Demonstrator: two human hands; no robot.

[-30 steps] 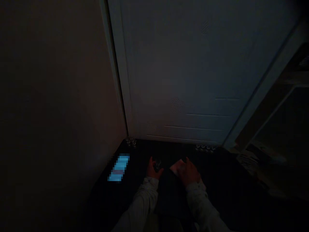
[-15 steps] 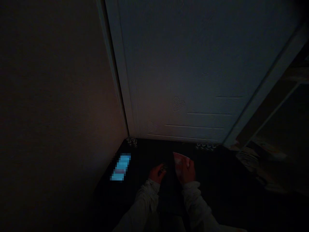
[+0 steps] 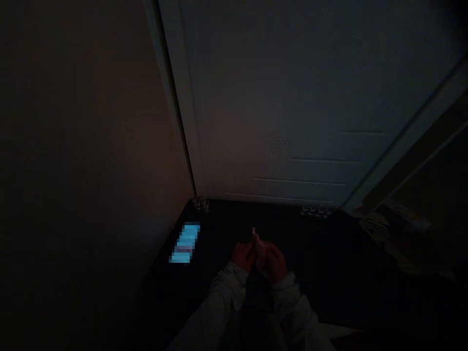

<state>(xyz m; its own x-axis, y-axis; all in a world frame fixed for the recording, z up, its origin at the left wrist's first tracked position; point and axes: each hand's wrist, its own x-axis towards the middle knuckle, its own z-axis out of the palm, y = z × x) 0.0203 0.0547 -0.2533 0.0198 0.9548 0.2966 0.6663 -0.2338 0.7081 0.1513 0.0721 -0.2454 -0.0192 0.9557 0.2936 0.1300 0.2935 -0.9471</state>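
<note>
The room is very dark. My left hand (image 3: pixel 242 255) and my right hand (image 3: pixel 276 262) meet over a dark table (image 3: pixel 329 263), both in pale sleeves. A small pale, pinkish piece of cloth or paper (image 3: pixel 259 245) sticks up between them, and my right hand's fingers are closed on it. My left hand's fingers are curled against it too; earlier they held a small glass, which I cannot make out now.
A lit, blurred phone screen (image 3: pixel 185 243) lies left of my hands. Small glasses stand at the table's back left corner (image 3: pixel 201 203) and in a row at the back right (image 3: pixel 315 210). A white door (image 3: pixel 292 112) rises behind; cluttered shelves (image 3: pixel 395 229) are right.
My hands have come together toward the middle. The pale piece went from lying under my right hand to being lifted and held between both hands. The view tilted slightly down.
</note>
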